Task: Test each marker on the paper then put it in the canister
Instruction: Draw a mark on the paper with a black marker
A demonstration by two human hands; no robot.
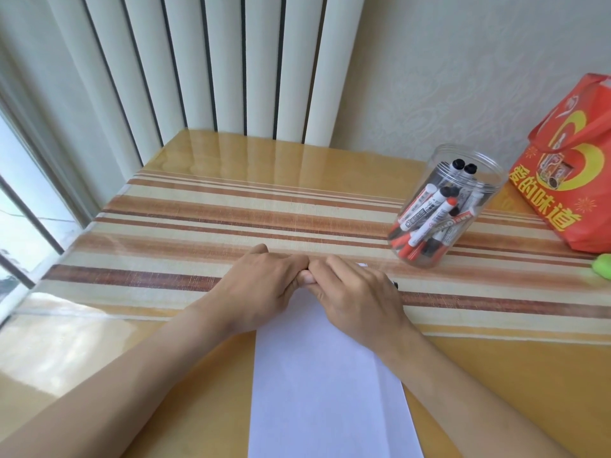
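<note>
A white sheet of paper (317, 385) lies on the table in front of me. My left hand (261, 289) and my right hand (357, 292) meet over its far end, fingers curled and fingertips touching. They close round a marker that is almost wholly hidden; only its black end (395, 285) pokes out past the right hand. To the right stands a clear plastic canister (463, 166), open on top, holding several black and red whiteboard markers (429, 216).
The table (198, 206) has a striped cloth under a glossy clear cover. A red gift bag (572, 166) stands at the far right, with a small green object (603, 266) near it. Vertical blinds hang behind; a window is at the left.
</note>
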